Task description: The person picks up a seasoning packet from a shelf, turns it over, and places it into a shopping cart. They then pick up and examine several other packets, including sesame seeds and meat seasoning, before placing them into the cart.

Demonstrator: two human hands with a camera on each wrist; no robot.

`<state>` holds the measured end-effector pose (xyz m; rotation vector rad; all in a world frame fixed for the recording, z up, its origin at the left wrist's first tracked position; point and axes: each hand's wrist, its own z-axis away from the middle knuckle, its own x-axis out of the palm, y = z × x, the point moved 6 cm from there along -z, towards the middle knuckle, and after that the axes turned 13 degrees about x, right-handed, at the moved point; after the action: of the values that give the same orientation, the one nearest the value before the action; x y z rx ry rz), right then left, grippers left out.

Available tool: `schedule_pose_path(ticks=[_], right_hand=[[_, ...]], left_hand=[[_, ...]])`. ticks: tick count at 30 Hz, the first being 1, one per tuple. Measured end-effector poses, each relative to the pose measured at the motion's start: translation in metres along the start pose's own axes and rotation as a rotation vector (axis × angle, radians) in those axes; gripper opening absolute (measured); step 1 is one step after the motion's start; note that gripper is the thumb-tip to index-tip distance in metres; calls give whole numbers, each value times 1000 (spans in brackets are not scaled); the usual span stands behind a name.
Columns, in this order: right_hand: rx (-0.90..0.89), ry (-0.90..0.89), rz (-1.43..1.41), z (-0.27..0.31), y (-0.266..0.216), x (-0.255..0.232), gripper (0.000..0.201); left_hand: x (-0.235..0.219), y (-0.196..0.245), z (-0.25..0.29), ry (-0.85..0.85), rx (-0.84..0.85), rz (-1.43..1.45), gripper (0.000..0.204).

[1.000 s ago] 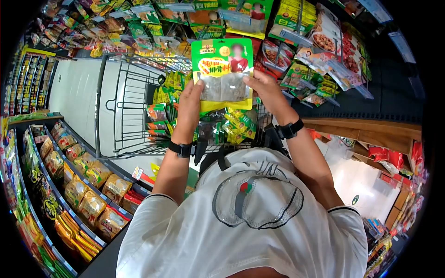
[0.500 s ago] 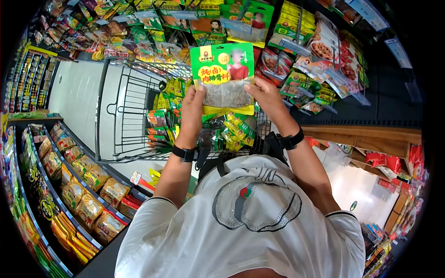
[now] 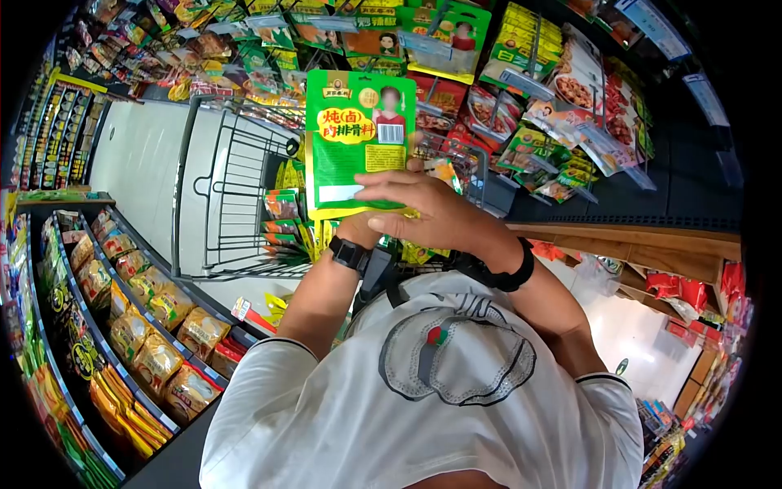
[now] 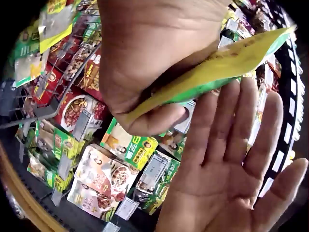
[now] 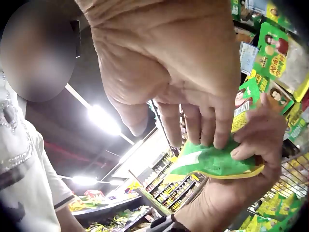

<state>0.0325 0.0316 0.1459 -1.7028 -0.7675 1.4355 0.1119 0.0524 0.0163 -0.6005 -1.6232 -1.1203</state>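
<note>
A green and yellow seasoning packet [image 3: 338,159] with its printed back turned up stands over the cart in the head view. My left hand [image 4: 159,53] grips its lower edge, thumb curled over the side; in the head view much of that hand is hidden behind my right hand [image 3: 428,208]. The right hand has its fingers straight, across the lower right of the packet. In the left wrist view its open palm faces the camera below the packet. The right wrist view shows those straight fingertips right at the green packet face [image 5: 212,162].
A wire shopping cart [image 3: 232,183] with several packets [image 3: 281,216] in it stands ahead. Hanging packets [image 3: 521,61] fill the rack at the far side. Left lies a tiered shelf of bagged goods [image 3: 159,359]; right, a wooden shelf edge [image 3: 619,244].
The packet has turned from its clear-window front to its printed back and moved slightly left. My right hand has let go of its right edge and now lies across it with straight fingers.
</note>
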Motion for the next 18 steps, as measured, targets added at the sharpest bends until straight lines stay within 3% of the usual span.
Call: schedule_pose_path(ticks=[7, 13, 16, 17, 18], right_hand=[[-66, -32, -96, 2, -1, 8, 31], [-60, -77, -142, 5, 5, 12, 27], [63, -80, -199, 5, 14, 5, 26], [130, -132, -198, 4, 25, 3, 29], [227, -90, -341, 3, 41, 1, 31]], left_hand=[[-2, -5, -2, -8, -117, 284, 49], [-4, -10, -6, -5, -155, 361, 55], [0, -3, -10, 54, -94, 254, 61], [17, 7, -18, -100, -15, 179, 56], [9, 6, -17, 57, 1, 19, 54]])
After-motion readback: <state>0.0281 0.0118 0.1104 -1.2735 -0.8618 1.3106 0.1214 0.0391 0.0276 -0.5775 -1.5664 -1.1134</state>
